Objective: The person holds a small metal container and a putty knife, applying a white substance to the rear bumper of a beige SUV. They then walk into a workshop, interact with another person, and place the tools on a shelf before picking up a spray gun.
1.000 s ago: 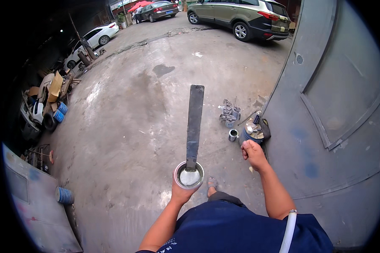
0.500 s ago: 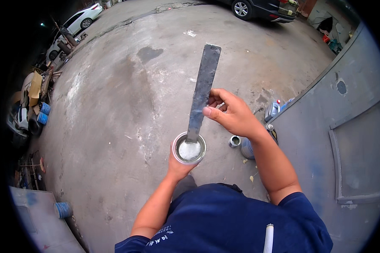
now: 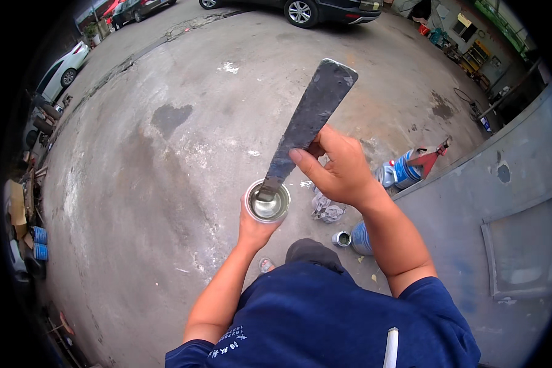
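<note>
My left hand (image 3: 254,236) is wrapped round a small open can (image 3: 284,213), holding it upright in front of my body. A clear, shiny liquid (image 3: 270,210) lies in the can. My right hand (image 3: 345,172) pinches a long, flat, dark paint stirring stick (image 3: 310,113) between thumb and fingers about midway. The stick leans up to the right, its lower end inside the can by the far left part of the rim. Whether its tip touches the bottom is hidden.
At right on the concrete floor (image 3: 129,202) stand a small open tin (image 3: 341,238), a blue can (image 3: 360,239), crumpled rags (image 3: 328,208) and a blue bucket (image 3: 406,168). A grey panel (image 3: 448,227) rises at far right. A dark car (image 3: 331,9) is parked ahead.
The stirring stick leans further right, its lower end shifting left in the can. Both hands keep their holds. The view has swung right, showing rags and a bucket at right.
</note>
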A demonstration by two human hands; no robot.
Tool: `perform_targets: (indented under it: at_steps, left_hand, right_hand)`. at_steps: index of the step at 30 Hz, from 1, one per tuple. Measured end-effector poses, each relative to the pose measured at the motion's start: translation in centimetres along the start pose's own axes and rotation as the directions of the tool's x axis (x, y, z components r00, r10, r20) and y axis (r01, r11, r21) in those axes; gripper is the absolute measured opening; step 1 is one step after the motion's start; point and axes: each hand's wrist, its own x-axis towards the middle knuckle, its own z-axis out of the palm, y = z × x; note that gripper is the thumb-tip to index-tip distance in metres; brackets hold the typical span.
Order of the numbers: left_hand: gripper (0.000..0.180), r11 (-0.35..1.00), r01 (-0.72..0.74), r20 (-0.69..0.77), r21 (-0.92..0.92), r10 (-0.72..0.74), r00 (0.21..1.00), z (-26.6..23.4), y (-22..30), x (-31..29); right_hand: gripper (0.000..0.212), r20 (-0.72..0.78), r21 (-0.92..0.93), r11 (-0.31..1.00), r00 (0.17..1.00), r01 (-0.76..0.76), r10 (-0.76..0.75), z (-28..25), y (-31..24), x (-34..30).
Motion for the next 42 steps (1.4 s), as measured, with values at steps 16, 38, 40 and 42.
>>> perform_targets:
  at_steps: [16,38,40,42]
  left_hand:
    - [0.072,0.995,0.079,0.137,-0.069,-0.069,0.988,1.3,-10.6,39.3]
    - [0.048,0.966,0.022,0.509,-0.259,0.117,0.853,3.2,-22.5,93.6]
    - [0.053,0.967,0.016,0.475,-0.252,0.109,0.873,4.8,-23.6,97.2]
    - [0.057,0.979,0.018,0.458,-0.201,0.078,0.885,7.4,-27.2,99.6]
  right_hand:
    - [0.016,0.034,-0.079,0.996,0.998,-0.04,0.043,3.9,27.5,25.6]
    - [0.017,0.181,-0.09,0.994,0.981,-0.059,0.074,3.6,58.7,64.2]
    - [0.014,0.021,-0.062,0.979,0.98,-0.195,0.197,1.1,61.7,66.6]
    - [0.014,-0.133,-0.054,0.941,0.937,-0.333,0.323,0.5,66.1,68.1]
